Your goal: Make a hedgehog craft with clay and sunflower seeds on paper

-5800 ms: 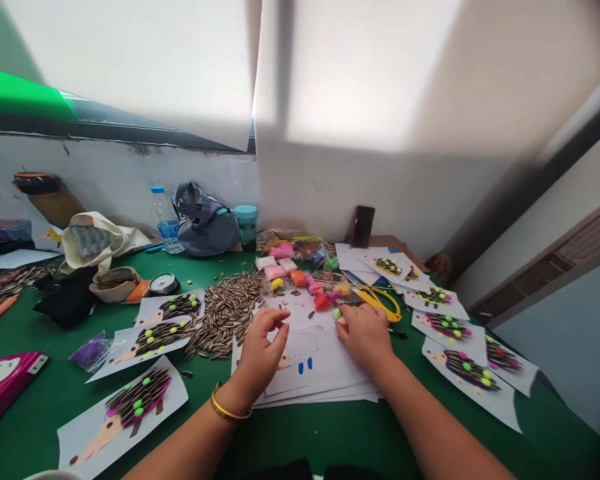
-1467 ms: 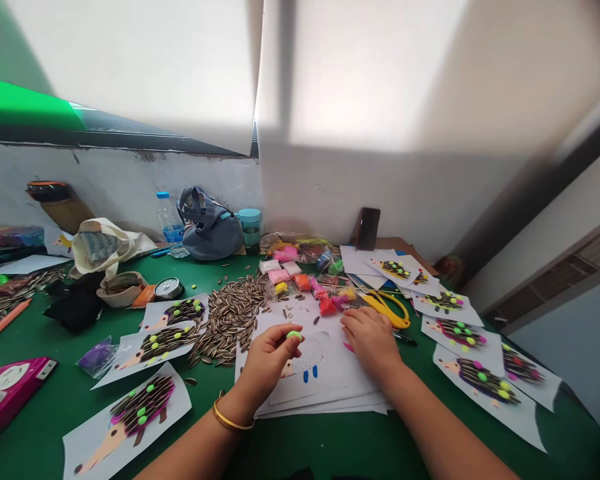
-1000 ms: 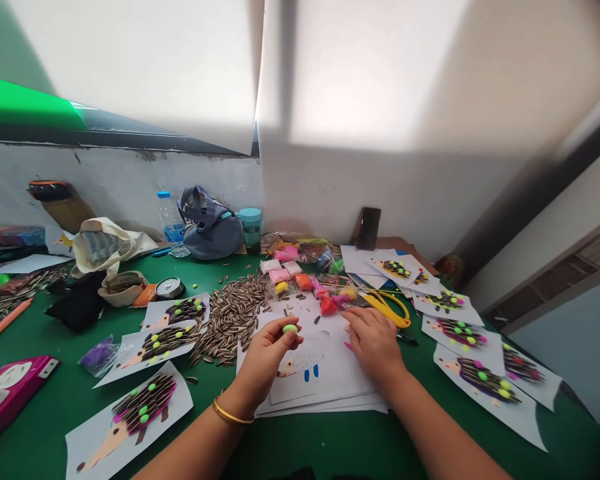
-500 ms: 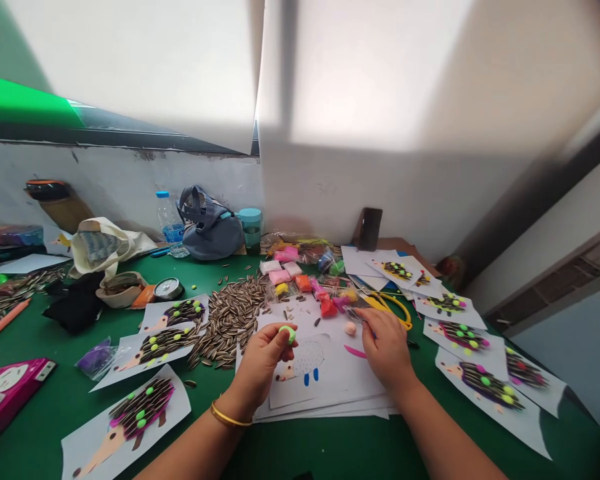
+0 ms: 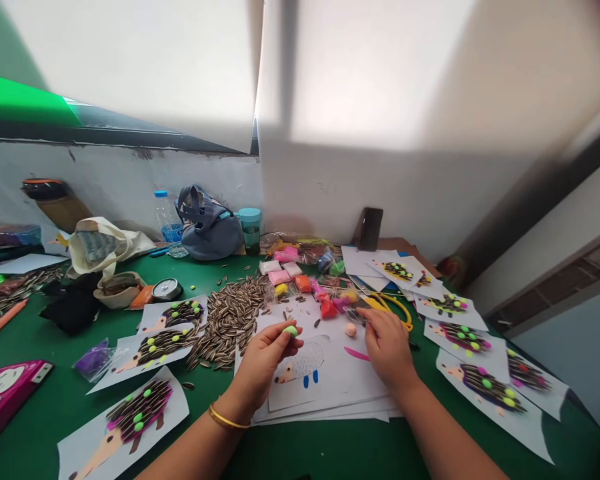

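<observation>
Clock set on the hedgehog drawing (image 5: 307, 363), 12 away from the wearer. Drawing: dotted body outline, peach face, two blue feet, lying on stacked white paper (image 5: 340, 399). Left hand (image 5: 265, 359) at 10, gold bangle (image 5: 227, 419) on the wrist, thumb and fingers pinched round a light-green clay piece (image 5: 291, 331), which sits at 11 from the drawing. Right hand (image 5: 391, 347) toward 3, palm down, fingers half bent, tips near a clear wrapper; cannot tell whether it grips anything. Just beside that hand, a peach clay ball (image 5: 351, 330) at 2 and a magenta strip (image 5: 356, 353) between 2 and 3, both on the paper. Yellow-handled scissors (image 5: 406, 313) at 2, partly behind the right hand. Red packet (image 5: 328, 307) at 1, other bagged colours beyond. Heap of striped sunflower seeds (image 5: 230, 323) at 10. Seed-covered hedgehog cards dotted with bright balls at 3 (image 5: 485, 387) and around 9 (image 5: 150, 350). Phone (image 5: 370, 228) propped against the wall at 1; blue bag (image 5: 211, 233) at 11.
</observation>
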{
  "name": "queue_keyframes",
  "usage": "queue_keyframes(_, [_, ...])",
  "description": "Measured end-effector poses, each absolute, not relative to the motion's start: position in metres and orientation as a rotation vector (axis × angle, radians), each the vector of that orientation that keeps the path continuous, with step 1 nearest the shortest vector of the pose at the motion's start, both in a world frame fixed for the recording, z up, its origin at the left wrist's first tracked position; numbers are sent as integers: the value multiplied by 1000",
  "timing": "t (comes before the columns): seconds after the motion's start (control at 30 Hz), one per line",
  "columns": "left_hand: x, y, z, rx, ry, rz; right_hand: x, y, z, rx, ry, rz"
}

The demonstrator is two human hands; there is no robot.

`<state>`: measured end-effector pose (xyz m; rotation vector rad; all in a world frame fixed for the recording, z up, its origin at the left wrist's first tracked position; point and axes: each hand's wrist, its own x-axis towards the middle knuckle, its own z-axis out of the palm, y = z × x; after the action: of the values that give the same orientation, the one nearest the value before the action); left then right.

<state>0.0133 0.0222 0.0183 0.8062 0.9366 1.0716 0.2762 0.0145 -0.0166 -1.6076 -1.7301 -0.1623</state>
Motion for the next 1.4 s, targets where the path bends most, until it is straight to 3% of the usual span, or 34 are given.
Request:
queue_keyframes(0.67, [11,22,13,947,967,1020,266,8,-13,-1582,-1781,-155])
queue_keyframes(0.93, [15,15,9,1446,941,968,210,-25,-1,-1200,-2046,89])
queue_keyframes(1.4, [16,3,16,2022,912,900,201,-27,0,-1152,-1972,175])
